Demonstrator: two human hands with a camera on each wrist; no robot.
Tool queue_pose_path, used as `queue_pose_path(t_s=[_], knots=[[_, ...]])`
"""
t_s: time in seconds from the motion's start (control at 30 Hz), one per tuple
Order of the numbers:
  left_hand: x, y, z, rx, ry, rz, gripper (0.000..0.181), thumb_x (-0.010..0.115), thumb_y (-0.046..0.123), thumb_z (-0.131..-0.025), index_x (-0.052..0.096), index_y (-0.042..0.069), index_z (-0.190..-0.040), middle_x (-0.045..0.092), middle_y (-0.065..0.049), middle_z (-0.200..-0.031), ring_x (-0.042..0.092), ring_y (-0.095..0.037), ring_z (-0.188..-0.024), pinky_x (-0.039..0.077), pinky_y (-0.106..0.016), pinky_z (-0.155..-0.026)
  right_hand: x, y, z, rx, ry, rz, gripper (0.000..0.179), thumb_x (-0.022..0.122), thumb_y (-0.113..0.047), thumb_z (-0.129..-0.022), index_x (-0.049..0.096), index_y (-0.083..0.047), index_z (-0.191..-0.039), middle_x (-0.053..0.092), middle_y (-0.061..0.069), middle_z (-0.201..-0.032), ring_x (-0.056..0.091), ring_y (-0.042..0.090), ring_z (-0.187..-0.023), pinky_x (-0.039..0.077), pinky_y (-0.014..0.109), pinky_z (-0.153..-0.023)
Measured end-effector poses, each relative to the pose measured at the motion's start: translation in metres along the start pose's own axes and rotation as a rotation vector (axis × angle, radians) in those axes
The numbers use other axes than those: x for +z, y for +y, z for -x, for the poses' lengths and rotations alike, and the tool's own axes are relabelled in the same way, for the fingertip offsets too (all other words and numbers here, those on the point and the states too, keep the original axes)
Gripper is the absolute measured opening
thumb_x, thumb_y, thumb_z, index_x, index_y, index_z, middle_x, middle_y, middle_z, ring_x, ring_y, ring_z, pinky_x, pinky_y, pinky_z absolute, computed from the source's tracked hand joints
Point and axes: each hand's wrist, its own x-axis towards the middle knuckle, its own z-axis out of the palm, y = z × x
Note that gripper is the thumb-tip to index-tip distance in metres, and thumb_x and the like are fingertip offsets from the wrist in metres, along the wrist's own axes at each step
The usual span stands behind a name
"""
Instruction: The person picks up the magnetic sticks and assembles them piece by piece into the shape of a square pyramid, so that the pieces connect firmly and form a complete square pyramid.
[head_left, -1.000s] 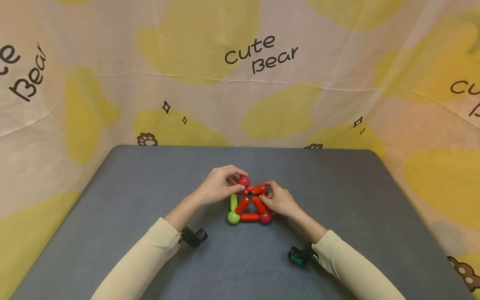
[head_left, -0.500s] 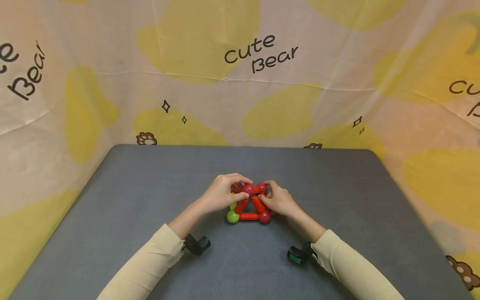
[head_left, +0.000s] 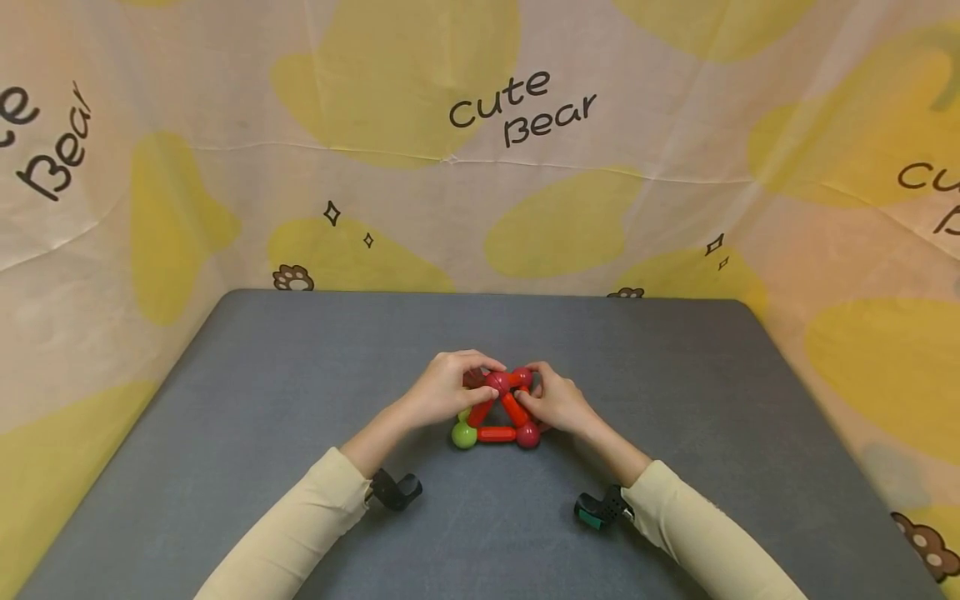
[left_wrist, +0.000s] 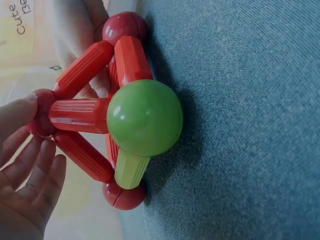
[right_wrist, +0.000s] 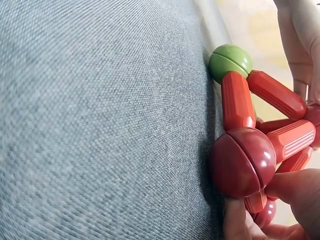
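A pyramid of sticks and balls stands on the table. At its top is a dark red ball (left_wrist: 44, 114), pinched between the thumb and fingers of my left hand (head_left: 447, 389). Several red sticks (left_wrist: 80, 115) slope from that ball down to the base. The base has a green ball (head_left: 464, 435) at the near left, a dark red ball (head_left: 528, 435) at the near right and a red stick (head_left: 497, 434) between them. A short yellow-green stick (left_wrist: 132, 170) joins the green ball. My right hand (head_left: 561, 402) grips the base's right side, thumb against a stick behind the near red ball.
The grey table (head_left: 315, 350) extends around the pyramid on all sides. A printed cloth (head_left: 420, 200) hangs behind and at both sides. Black camera mounts (head_left: 397, 490) are strapped to both wrists.
My left hand has moved right and slightly toward the person with the dark red ball, which now meets the upper ends of the leaning red sticks. My right hand has stayed nearly still.
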Motion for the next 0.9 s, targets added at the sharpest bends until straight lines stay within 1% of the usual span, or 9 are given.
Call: queue_pose_path(t_s=[0.17,0.3,0.37,0.47,0.57,0.63,0.73,0.8,0.9], knots=[[0.000,0.003,-0.001,-0.030,-0.008,-0.025,0.029,0.073,0.015,-0.078,0.068,0.011,-0.107,0.067,-0.001,-0.096,0.061,-0.008,-0.072,0.050,-0.022,-0.062,-0.001,0.000,0.001,-0.006,0.003,0.008,0.050,0.063,-0.021,-0.086,0.043,-0.003,-0.128,0.060,0.005,-0.070,0.058,0.012,-0.045,0.049,0.027,-0.044],[0.000,0.003,0.000,-0.071,-0.021,-0.001,0.030,0.072,0.015,-0.079,0.067,0.011,-0.108,0.068,-0.002,-0.094,0.063,-0.011,-0.074,0.049,-0.019,-0.061,0.000,0.000,0.001,-0.019,0.012,0.012,0.050,0.063,-0.020,-0.086,0.043,-0.002,-0.128,0.060,0.004,-0.069,0.058,0.012,-0.044,0.048,0.027,-0.043],[0.001,0.003,0.001,-0.081,-0.021,0.005,0.031,0.072,0.015,-0.079,0.067,0.011,-0.110,0.068,-0.001,-0.093,0.063,-0.012,-0.073,0.049,-0.019,-0.061,0.001,0.001,0.001,-0.019,0.011,0.007,0.050,0.063,-0.020,-0.086,0.043,-0.002,-0.128,0.060,0.004,-0.070,0.058,0.012,-0.044,0.048,0.027,-0.043],[0.002,0.002,0.003,-0.066,-0.009,-0.012,0.031,0.071,0.015,-0.080,0.066,0.012,-0.111,0.067,0.000,-0.091,0.060,-0.012,-0.071,0.049,-0.021,-0.060,0.002,0.002,0.001,-0.016,0.005,-0.001,0.051,0.062,-0.021,-0.087,0.041,-0.002,-0.130,0.060,0.004,-0.070,0.058,0.013,-0.045,0.049,0.027,-0.044],[0.002,0.000,0.007,-0.030,0.016,-0.041,0.033,0.071,0.016,-0.080,0.065,0.012,-0.113,0.064,0.001,-0.095,0.058,-0.012,-0.072,0.050,-0.026,-0.062,0.002,0.002,0.002,-0.015,0.000,-0.011,0.055,0.062,-0.021,-0.087,0.038,-0.002,-0.133,0.060,0.004,-0.072,0.058,0.013,-0.046,0.049,0.027,-0.045],[0.001,-0.002,0.011,-0.025,0.037,-0.056,0.035,0.071,0.017,-0.080,0.064,0.012,-0.114,0.062,0.000,-0.099,0.058,-0.013,-0.073,0.050,-0.028,-0.064,0.001,0.002,0.004,-0.022,-0.002,-0.015,0.058,0.062,-0.021,-0.087,0.036,-0.002,-0.135,0.061,0.005,-0.074,0.058,0.012,-0.048,0.050,0.027,-0.046],[-0.001,-0.007,0.020,-0.064,0.073,-0.053,0.035,0.072,0.017,-0.080,0.063,0.012,-0.114,0.062,-0.002,-0.100,0.059,-0.015,-0.075,0.051,-0.029,-0.065,-0.001,0.002,0.008,-0.054,0.000,-0.012,0.058,0.062,-0.020,-0.087,0.036,-0.001,-0.135,0.063,0.006,-0.080,0.059,0.012,-0.050,0.050,0.026,-0.049],[-0.003,-0.009,0.026,-0.109,0.097,-0.056,0.033,0.071,0.016,-0.080,0.064,0.012,-0.112,0.063,-0.003,-0.100,0.059,-0.015,-0.077,0.051,-0.027,-0.066,-0.004,0.004,0.011,-0.096,0.010,0.020,0.056,0.062,-0.019,-0.086,0.039,-0.001,-0.134,0.064,0.007,-0.086,0.058,0.010,-0.051,0.049,0.025,-0.050],[-0.004,-0.012,0.036,-0.178,0.118,-0.054,0.031,0.072,0.016,-0.078,0.066,0.011,-0.108,0.065,-0.004,-0.101,0.061,-0.012,-0.077,0.050,-0.024,-0.065,-0.007,0.008,0.017,-0.176,0.028,0.083,0.053,0.064,-0.017,-0.085,0.043,0.000,-0.131,0.063,0.010,-0.097,0.056,0.008,-0.057,0.047,0.024,-0.056]])
